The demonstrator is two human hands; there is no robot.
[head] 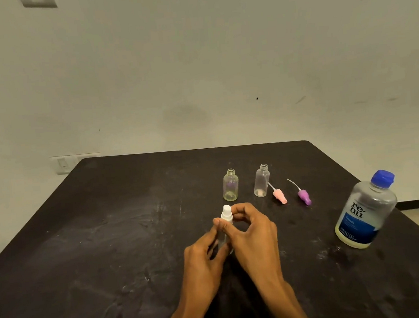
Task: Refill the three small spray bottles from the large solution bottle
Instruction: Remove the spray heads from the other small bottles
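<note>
early going, i'd say: two bottles (230, 185) (261, 181) stand uncapped, seemingly empty, their pink (279, 195) and purple (304, 196) spray tops lying beside them. left hand (203, 254) grips the third bottle (225, 233); right hand (253, 227) pinches its white top (226, 213). the solution bottle (365, 212) stands capped, off right.

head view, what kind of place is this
Probably a plain indoor room set up as a work spot: a bare, scuffed pale wall with a white wall switch, and a worn black tabletop pushed against it.
</note>
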